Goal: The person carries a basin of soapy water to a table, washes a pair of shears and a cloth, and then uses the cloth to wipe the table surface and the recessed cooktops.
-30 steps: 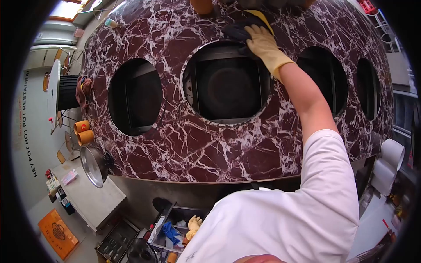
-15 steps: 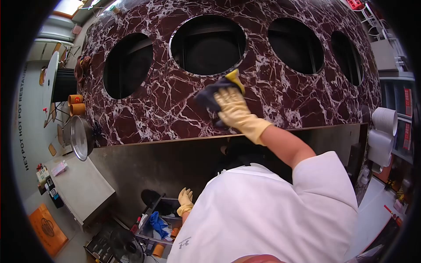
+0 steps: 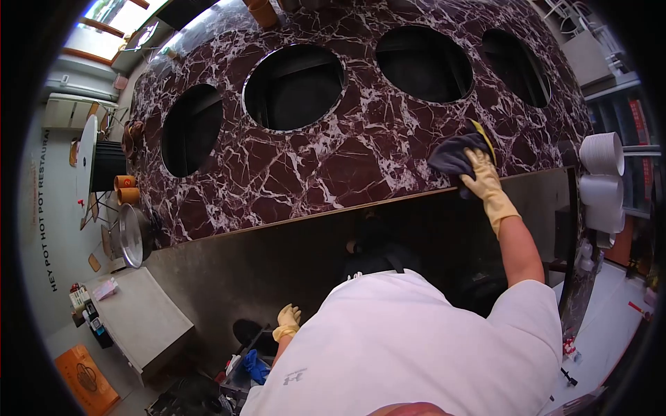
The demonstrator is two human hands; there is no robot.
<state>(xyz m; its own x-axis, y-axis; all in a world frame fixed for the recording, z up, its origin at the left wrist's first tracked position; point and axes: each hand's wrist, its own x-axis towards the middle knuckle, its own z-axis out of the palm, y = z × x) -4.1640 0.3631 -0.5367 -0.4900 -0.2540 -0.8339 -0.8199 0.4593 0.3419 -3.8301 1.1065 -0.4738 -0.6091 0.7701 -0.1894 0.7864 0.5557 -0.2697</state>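
My right hand, in a pale yellow rubber glove, presses a dark grey cloth with a yellow edge onto a dark red, white-veined marble counter. The cloth lies near the counter's front edge, below the third and fourth round openings. My left hand, gloved the same way, hangs low beside my body with its fingers apart and nothing in it.
Four round openings, one of them second from left, cut the counter. A metal pan hangs at its left end. Stacked white bowls stand at the right. A grey side table and a cluttered cart are lower left.
My right hand and the cloth have moved to the right along the counter, with the arm stretched further out. The view has shifted and turned slightly. My left hand still hangs low.
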